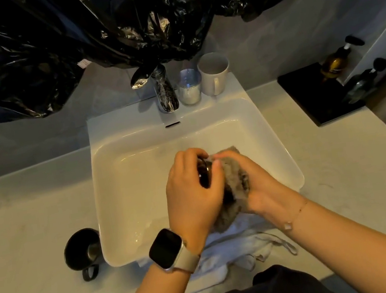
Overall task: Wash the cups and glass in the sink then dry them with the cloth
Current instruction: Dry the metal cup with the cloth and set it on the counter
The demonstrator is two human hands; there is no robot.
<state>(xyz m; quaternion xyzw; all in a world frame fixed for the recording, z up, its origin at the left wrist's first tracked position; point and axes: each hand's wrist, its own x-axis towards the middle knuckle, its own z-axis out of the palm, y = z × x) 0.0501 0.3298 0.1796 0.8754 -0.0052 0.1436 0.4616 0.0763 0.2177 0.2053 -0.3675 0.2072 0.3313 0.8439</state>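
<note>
Dark, glossy cup (203, 174) sits between my hands above the white sink (115, 174). My left hand (192, 195) curls its fingers round it from above; my right hand (257, 186) grips the grey cloth (236, 177) bunched against it, wrists angled inward.

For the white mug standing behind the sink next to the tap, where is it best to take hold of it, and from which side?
Probably by its handle. The white mug stands upright, and the handle faces forward toward the basin, so a hand coming from the front over the sink meets it first. The glass stands close on its left, so gripping round the body from that side looks cramped.
</note>
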